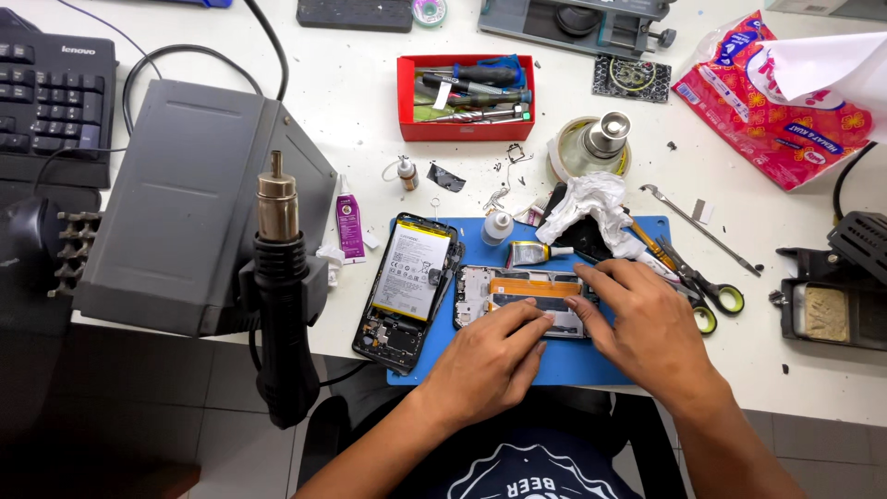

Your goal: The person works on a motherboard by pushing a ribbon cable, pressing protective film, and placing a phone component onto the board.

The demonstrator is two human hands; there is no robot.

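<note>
Both my hands rest on an opened phone frame [499, 288] with an orange strip, lying on a blue mat [573, 365]. My left hand [490, 356] presses its fingertips on the frame's lower middle. My right hand [637, 319] presses fingers on the frame's right end. Neither hand holds a tool. Left of the frame lies a second opened phone [407, 291], its white battery showing.
A hot-air gun [277, 277] stands in its holder on a grey station [185, 194] at left. Crumpled tissue [587, 208], small bottle [496, 226], glue tube [348, 222], scissors [702, 286], red tool tray [467, 97], tape rolls [591, 148], soldering stand [832, 296], keyboard [51, 92].
</note>
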